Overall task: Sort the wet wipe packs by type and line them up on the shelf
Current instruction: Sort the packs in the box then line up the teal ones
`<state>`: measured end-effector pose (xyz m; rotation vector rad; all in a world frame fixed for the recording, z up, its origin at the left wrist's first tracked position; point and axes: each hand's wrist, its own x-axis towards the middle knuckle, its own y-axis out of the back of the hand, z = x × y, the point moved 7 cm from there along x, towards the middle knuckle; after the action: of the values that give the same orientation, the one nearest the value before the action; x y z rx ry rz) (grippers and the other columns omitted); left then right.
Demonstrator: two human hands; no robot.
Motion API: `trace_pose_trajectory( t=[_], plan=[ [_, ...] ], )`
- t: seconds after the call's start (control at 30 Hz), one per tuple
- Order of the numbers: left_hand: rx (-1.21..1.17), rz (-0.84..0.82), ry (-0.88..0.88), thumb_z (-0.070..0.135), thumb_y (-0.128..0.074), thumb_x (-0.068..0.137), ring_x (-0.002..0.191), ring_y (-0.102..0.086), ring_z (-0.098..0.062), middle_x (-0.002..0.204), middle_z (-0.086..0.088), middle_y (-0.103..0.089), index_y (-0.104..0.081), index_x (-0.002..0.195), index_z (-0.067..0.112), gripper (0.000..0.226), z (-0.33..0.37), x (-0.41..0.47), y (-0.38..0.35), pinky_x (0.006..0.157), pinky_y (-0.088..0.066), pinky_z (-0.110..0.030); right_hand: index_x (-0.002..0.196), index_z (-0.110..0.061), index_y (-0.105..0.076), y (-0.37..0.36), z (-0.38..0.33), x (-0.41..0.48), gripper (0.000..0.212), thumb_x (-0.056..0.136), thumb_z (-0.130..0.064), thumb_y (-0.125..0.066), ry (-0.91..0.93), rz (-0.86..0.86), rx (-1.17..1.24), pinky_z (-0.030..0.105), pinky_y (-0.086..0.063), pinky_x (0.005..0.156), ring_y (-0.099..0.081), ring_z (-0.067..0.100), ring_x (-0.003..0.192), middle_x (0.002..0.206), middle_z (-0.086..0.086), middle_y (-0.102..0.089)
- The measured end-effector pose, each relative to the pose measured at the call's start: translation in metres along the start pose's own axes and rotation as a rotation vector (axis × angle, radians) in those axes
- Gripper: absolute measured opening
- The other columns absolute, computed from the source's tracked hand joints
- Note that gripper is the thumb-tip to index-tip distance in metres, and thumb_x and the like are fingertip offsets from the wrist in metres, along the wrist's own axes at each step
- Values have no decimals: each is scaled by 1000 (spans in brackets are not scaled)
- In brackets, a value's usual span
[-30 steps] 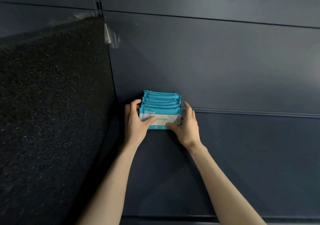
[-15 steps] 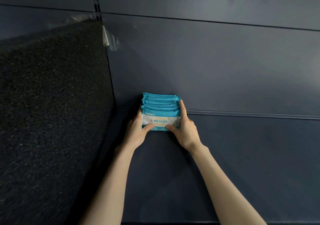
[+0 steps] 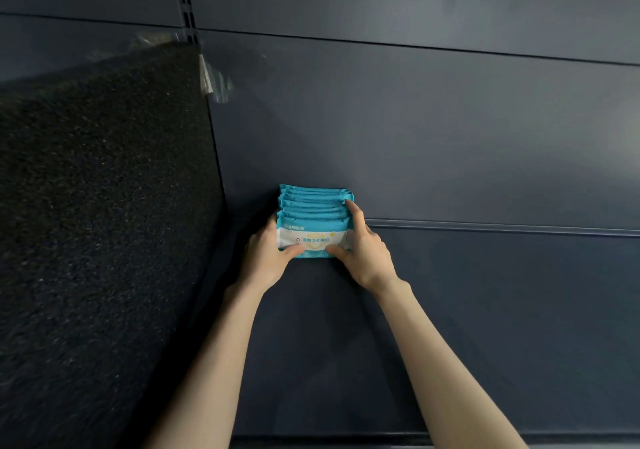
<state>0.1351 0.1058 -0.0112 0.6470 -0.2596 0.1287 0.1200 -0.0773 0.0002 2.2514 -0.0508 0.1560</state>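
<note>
One foam panel (image 3: 104,223) — near packs (image 3: 313,206)

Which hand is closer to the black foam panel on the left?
Left. The left hand grips the row of wipe packs on the side facing the foam panel, apart from it; the right hand holds the packs' far side.

place: shop | cue: slotted upright (image 3: 187,5), metal shelf (image 3: 485,327), wipe packs (image 3: 313,213)
</note>
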Motion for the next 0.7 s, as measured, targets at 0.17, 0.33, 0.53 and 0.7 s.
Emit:
trace_pose_trajectory(
  t=[0.17, 0.33, 0.53, 0.7],
  plan=[
    [77, 59, 6, 17, -74, 80, 130, -41, -25, 142, -8, -44, -34, 144, 12, 76, 21, -9, 15, 106, -34, -36, 150, -26, -13, 14, -11, -8, 83, 86, -35, -64, 25, 66, -113, 37, -40, 93, -42, 28, 126, 147, -3, -37],
    [130, 198, -167, 15, -69, 84, 125, -43, -31, 135, -13, -50, -45, 137, 5, 58, 65, -25, 34, 103, -34, -39, 143, -19, -32, 52, -26, -37, 57, 93, -35, -55, 61, 216, -186, 35, -38, 96, -38, 25, 128, 147, 0, -36],
    [56, 182, -424, 24, -58, 82, 104, -57, -31, 109, -10, -65, -63, 114, 4, 38, 139, -63, 27, 90, -44, -39, 133, -16, -48, 112, -14, -107, 42, 95, -34, -52, 19, 442, -194, 31, -38, 94, -37, 20, 127, 144, -2, -41],
    [-26, 32, -593, 30, -56, 87, 100, -59, -21, 107, -2, -65, -63, 112, 10, 34, 194, -122, -18, 86, -49, -40, 121, -13, -60, 152, 29, -196, 33, 92, -30, -60, -66, 648, -233, 25, -41, 84, -50, 22, 117, 132, 0, -55]
  ],
)
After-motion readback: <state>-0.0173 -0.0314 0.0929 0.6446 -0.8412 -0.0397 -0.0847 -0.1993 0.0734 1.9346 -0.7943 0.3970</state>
